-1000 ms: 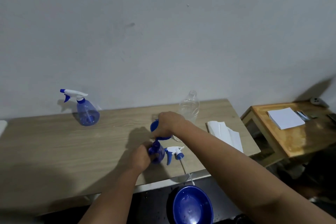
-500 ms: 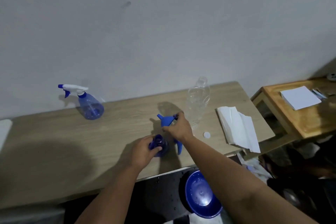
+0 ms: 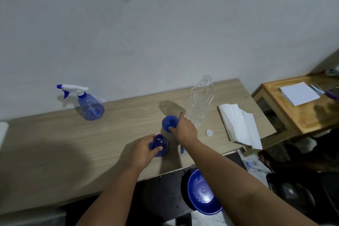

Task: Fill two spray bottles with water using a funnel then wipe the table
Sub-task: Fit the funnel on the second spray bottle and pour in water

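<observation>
- 2 bare forearms enter from the bottom edge, 1 on each side; no sleeve shows on either up to the edge of the picture.
- The left hand (image 3: 142, 149) is bare: no glove, ring or bracelet shows, and the wrist carries no watch or band.
- The right hand (image 3: 185, 130) is likewise bare, with no watch or band at its wrist.
- The fingers (image 3: 180, 115) of the right hand carry no visible rings; nail details are too blurred to tell.
</observation>
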The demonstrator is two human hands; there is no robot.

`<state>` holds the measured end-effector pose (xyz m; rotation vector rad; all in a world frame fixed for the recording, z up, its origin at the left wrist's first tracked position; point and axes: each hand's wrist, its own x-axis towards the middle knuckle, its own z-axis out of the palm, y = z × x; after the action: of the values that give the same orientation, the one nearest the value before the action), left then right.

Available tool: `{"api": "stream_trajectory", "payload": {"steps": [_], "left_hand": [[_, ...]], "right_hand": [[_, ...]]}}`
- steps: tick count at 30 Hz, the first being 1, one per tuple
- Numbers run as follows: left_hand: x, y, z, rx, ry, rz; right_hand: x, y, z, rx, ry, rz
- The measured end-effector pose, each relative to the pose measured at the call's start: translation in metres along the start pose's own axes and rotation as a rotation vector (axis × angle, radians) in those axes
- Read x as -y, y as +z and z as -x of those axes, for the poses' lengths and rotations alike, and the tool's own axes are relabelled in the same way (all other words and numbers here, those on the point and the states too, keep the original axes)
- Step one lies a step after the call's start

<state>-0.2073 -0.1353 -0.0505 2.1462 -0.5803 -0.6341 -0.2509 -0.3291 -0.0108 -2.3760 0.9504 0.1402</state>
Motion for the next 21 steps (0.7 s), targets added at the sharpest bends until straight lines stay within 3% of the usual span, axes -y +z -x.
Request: {"api": "stream_trajectory", "payload": {"steps": [3, 7, 11, 21], "left_hand": [[-0.003, 0.003, 0.002, -0.031, 0.016, 0.047], [-0.003, 0.007, 0.003, -0.063, 0.034, 0.128], [-0.005, 0.012, 0.004, -0.096, 0.047, 0.117], [-0.006, 0.012, 0.008, -0.074, 0.025, 0.166]], "right_hand": [[-0.013, -0.009, 0.013, -0.001, -0.008, 0.021], [-0.046, -0.019, 0.022, 0.017, 0.115, 0.072], [-0.072, -0.015, 0.021, 0.197, 0.232, 0.157], [-0.059, -0.033, 0.005, 0.267, 0.061, 0.24]]}}
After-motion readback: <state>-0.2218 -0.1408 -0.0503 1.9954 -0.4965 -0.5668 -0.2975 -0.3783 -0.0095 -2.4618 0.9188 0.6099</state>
